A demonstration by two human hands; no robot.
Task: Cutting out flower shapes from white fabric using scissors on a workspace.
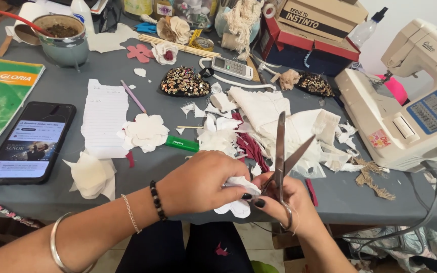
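Over table edge | left hand (198, 184) pinches fabric piece (238, 205) | right hand (287, 199) holds open scissors (284, 151)

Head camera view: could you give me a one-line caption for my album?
Left hand pinches a white fabric piece while the right hand holds open scissors over a cluttered grey table.

Lit phone (29, 144) left; red-blue cardboard box (314, 33) behind.

Phone (29, 141), sewing machine (405, 116), lined paper (104, 119), green lighter (182, 144)
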